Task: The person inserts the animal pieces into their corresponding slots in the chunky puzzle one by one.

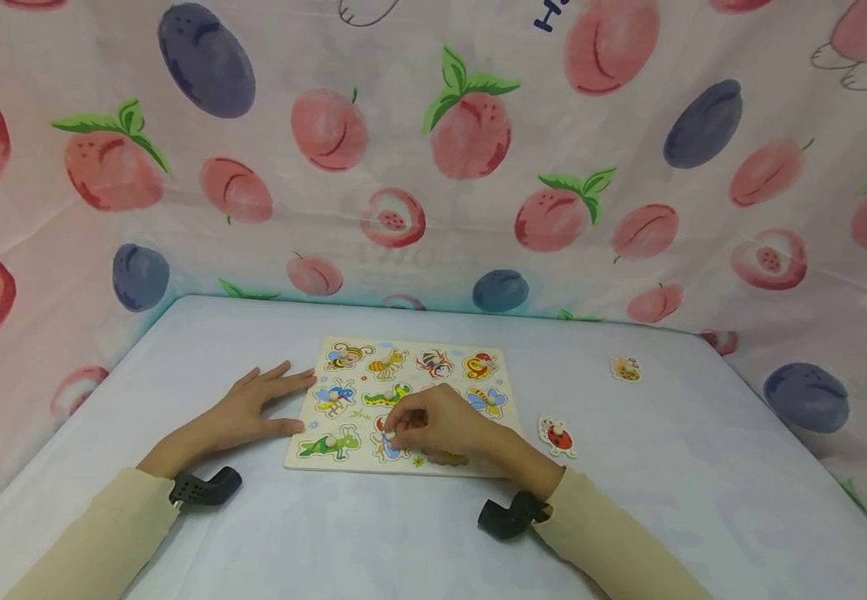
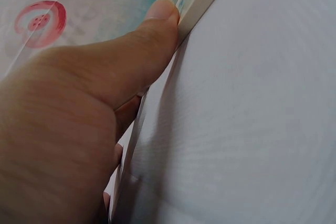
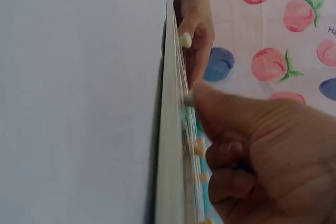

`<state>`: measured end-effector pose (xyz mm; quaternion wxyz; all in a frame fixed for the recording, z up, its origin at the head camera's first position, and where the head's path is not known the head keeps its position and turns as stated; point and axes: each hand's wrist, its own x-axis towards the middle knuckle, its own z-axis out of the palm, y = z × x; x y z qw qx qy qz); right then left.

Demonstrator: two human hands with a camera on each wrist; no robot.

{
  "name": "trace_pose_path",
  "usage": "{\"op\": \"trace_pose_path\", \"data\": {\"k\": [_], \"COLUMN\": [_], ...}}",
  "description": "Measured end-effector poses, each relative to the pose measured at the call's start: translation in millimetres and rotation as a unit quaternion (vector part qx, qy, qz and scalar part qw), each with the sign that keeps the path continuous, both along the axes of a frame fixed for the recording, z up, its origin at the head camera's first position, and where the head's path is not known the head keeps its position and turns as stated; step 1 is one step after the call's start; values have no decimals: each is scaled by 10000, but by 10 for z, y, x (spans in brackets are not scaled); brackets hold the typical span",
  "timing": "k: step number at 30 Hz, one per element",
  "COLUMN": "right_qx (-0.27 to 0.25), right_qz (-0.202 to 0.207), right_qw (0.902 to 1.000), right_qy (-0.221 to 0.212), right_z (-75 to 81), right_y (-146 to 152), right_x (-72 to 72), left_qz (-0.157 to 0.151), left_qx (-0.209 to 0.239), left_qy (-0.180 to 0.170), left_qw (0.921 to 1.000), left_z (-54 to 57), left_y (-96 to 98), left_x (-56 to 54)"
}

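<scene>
A wooden peg puzzle board (image 1: 354, 467) with insect pieces lies on the white table. My right hand (image 1: 444, 423) is over its front row, thumb and fingertips pinching the small knob (image 3: 188, 98) of a blue-winged bug piece (image 1: 385, 450). That piece sits at its place in the board, partly covered by the fingers. My left hand (image 1: 246, 410) lies flat with spread fingers, fingertips and thumb (image 2: 157, 19) touching the board's left edge. Beside the blue bug is a green grasshopper piece (image 1: 330, 444). The right hand and wrist hide part of the front row's right side.
A red ladybug piece (image 1: 557, 437) lies on the table just right of the board. Farther back and right lies another small loose piece (image 1: 626, 369). A fruit-print cloth (image 1: 418, 133) hangs behind the white tabletop (image 1: 704, 500).
</scene>
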<state>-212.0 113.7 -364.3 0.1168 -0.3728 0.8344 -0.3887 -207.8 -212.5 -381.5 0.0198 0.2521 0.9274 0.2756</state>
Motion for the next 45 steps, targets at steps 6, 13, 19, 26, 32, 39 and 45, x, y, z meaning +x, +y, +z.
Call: {"op": "trace_pose_path", "data": {"k": [6,13,19,26,32,39,45], "right_qx": [80,-32,-317,-314,-295,-347,-13], "right_qz": [-205,-986,-1620,-2153,-2560,-3287,-3535], "right_qw": [9970,9902,9803,9691,9591,9366,9263], "right_qy": [744,989,1086,1164,1171,1161,1305], "right_z": [131,317,469,533,527,545,547], "right_y": [142,450,752,1065,1436,1850,2052], "right_x": [-98,-225,-314,-398,-456,-476,-478], "left_qz": [-4,8,-30,-29,-33,2,-22], "left_qx": [26,18,59,38,66,28,54], "left_qy": [26,29,56,46,21,1,4], "left_qw": [10000,10000,10000,10000,10000,10000,10000], "left_z": [9,-11,-7,7,3,-8,-3], "left_y": [2,-13,-11,-3,2,-2,3], "left_x": [8,8,11,18,14,5,-2]}}
